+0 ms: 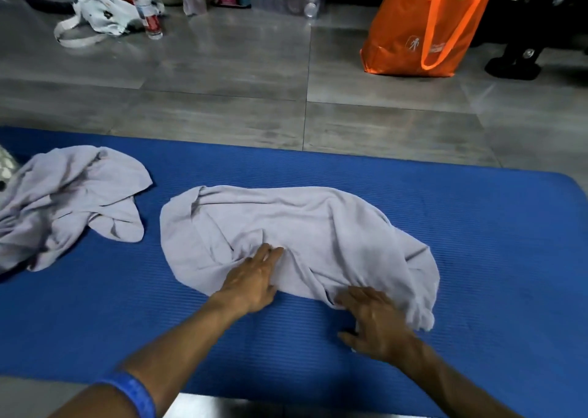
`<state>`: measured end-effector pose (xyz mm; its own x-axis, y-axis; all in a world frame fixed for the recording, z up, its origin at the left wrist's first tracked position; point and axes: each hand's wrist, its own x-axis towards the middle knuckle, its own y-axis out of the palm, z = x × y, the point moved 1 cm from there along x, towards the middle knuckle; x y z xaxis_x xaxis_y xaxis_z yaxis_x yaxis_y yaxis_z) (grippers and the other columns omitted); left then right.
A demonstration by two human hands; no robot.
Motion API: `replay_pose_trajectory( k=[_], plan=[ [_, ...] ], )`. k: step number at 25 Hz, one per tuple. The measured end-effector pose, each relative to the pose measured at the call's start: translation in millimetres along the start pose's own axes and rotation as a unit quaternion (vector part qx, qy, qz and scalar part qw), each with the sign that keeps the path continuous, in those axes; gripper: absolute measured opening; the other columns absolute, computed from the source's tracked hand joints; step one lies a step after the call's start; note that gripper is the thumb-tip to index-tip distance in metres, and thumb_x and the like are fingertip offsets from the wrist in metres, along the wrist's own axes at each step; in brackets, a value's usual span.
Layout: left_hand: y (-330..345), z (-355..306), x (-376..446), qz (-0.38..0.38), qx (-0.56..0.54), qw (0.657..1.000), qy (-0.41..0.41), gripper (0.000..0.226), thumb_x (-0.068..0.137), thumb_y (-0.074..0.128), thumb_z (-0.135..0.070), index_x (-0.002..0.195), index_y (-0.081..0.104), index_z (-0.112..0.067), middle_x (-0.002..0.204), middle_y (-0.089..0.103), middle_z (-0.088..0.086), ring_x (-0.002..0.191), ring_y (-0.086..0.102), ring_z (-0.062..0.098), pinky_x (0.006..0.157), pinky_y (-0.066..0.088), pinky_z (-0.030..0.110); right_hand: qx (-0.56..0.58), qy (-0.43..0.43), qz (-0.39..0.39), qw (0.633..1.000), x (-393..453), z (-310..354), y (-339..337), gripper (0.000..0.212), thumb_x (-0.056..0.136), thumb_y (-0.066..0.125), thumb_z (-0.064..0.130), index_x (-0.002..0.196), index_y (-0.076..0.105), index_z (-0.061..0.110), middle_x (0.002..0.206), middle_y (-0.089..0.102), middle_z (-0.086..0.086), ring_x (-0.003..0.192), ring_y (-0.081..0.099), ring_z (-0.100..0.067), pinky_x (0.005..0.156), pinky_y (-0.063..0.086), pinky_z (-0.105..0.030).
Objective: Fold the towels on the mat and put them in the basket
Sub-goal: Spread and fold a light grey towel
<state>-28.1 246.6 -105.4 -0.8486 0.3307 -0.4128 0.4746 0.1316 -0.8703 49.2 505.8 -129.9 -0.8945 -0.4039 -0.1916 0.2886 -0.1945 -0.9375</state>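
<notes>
A pale lilac towel [296, 226] lies spread and wrinkled in the middle of the blue mat [493, 242]. My left hand [254, 277] rests flat on its near edge with straight fingers pointing away from me. My right hand [375, 322] lies at the towel's near right corner, fingers spread over the cloth; whether it pinches the edge is hidden. A second lilac towel [70, 201] lies crumpled at the mat's left end. No basket shows in the head view.
Grey tiled floor [238, 99] stretches beyond the mat. An orange shopping bag [420, 35] stands at the back right. A white bag [101, 13], a plastic bottle [148, 10] and other containers sit at the back left. A patterned object [6, 166] peeks in at the left edge.
</notes>
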Motion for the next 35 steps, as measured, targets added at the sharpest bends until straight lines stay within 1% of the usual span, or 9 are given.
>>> replay_pose_trajectory(
  k=[3, 7, 13, 18, 20, 23, 26, 30, 35],
  plan=[
    [6.2, 3.2, 9.1, -0.019, 0.022, 1.000, -0.008, 0.083, 0.092, 0.049, -0.018, 0.154, -0.004, -0.035, 0.161, 0.012, 0.003, 0.140, 0.035, 0.029, 0.102, 0.043, 0.039, -0.127, 0.055, -0.024, 0.990, 0.4, -3.9, 8.8, 0.059, 0.044, 0.077, 0.033, 0.101, 0.063, 0.020, 0.096, 0.063, -0.001, 0.082, 0.062, -0.027, 0.073, 0.051, -0.041],
    [8.9, -1.2, 27.3, 0.070, 0.030, 0.997, -0.027, 0.069, 0.094, 0.048, -0.020, 0.151, 0.013, -0.039, 0.150, 0.037, 0.003, 0.130, 0.046, 0.026, 0.105, 0.039, 0.039, -0.207, 0.096, -0.080, 0.970, 13.2, -11.8, -9.7, 0.020, 0.059, 0.067, 0.020, 0.077, 0.069, 0.010, 0.069, 0.065, -0.009, 0.066, 0.060, -0.033, 0.064, 0.052, -0.047],
    [3.1, -20.4, 25.7, -0.148, -0.049, 0.982, 0.111, 0.052, 0.083, 0.066, -0.021, 0.129, 0.045, -0.031, 0.133, 0.041, -0.009, 0.115, 0.044, 0.016, 0.092, 0.041, 0.030, 0.295, 0.117, -0.157, 0.935, 19.7, -15.4, -59.4, 0.019, 0.081, 0.039, 0.012, 0.073, 0.056, 0.012, 0.057, 0.058, 0.005, 0.053, 0.054, -0.007, 0.055, 0.043, -0.021],
    [-44.1, -45.5, 19.0, -0.079, -0.283, 0.940, 0.171, 0.016, 0.081, 0.076, -0.029, 0.081, 0.061, -0.023, 0.088, 0.061, -0.012, 0.092, 0.053, 0.007, 0.079, 0.047, 0.028, 0.535, 0.077, -0.133, 0.830, 23.4, 0.6, -128.2, 0.016, 0.080, 0.043, -0.004, 0.068, 0.051, 0.004, 0.066, 0.054, -0.010, 0.062, 0.049, -0.020, 0.056, 0.039, -0.033],
    [-68.5, -48.7, 12.5, -0.038, -0.394, 0.904, 0.163, 0.031, 0.084, 0.072, -0.023, 0.067, 0.047, -0.018, 0.064, 0.046, -0.006, 0.064, 0.042, 0.008, 0.058, 0.035, 0.029, 0.465, 0.044, -0.105, 0.878, 18.8, -6.7, -150.8, 0.008, 0.082, 0.055, 0.016, 0.076, 0.051, 0.013, 0.073, 0.055, 0.000, 0.068, 0.049, -0.015, 0.062, 0.039, -0.036],
    [-112.7, -53.3, 1.6, -0.073, -0.454, 0.875, 0.152, 0.032, 0.089, 0.066, -0.009, 0.067, 0.044, -0.019, 0.055, 0.032, -0.004, 0.054, 0.026, 0.009, 0.050, 0.022, 0.024, 0.113, 0.052, -0.042, 0.991, 11.9, -12.1, -167.8, 0.020, 0.079, 0.052, 0.042, 0.091, 0.041, 0.031, 0.077, 0.058, 0.010, 0.073, 0.056, -0.018, 0.062, 0.039, -0.036],
    [-154.5, -58.4, -10.4, -0.151, -0.447, 0.871, 0.140, 0.024, 0.088, 0.066, -0.017, 0.073, 0.047, -0.014, 0.057, 0.033, 0.004, 0.055, 0.024, 0.014, 0.048, 0.019, 0.025, -0.084, 0.133, -0.121, 0.980, 14.1, -10.2, -178.0, 0.018, 0.083, 0.049, 0.022, 0.099, 0.042, 0.022, 0.086, 0.062, -0.001, 0.078, 0.059, -0.033, 0.062, 0.031, -0.033],
    [-200.7, -42.2, -22.5, -0.174, -0.413, 0.883, 0.143, 0.021, 0.087, 0.071, -0.011, 0.078, 0.052, -0.012, 0.057, 0.037, 0.007, 0.057, 0.023, 0.018, 0.049, 0.020, 0.025, -0.010, 0.239, -0.237, 0.942, 14.5, -27.2, -204.8, 0.025, 0.079, 0.051, 0.006, 0.101, 0.046, 0.018, 0.085, 0.065, -0.009, 0.080, 0.058, -0.036, 0.069, 0.031, -0.034],
    [-242.7, -13.6, -32.7, -0.229, -0.282, 0.921, 0.138, 0.018, 0.076, 0.081, -0.033, 0.080, 0.071, -0.017, 0.060, 0.057, 0.002, 0.060, 0.044, 0.010, 0.062, 0.034, 0.027, 0.135, 0.170, -0.356, 0.909, 8.2, -31.6, -247.9, 0.023, 0.071, 0.054, -0.005, 0.079, 0.054, 0.016, 0.069, 0.058, -0.002, 0.064, 0.049, -0.026, 0.054, 0.037, -0.031]
  ],
)
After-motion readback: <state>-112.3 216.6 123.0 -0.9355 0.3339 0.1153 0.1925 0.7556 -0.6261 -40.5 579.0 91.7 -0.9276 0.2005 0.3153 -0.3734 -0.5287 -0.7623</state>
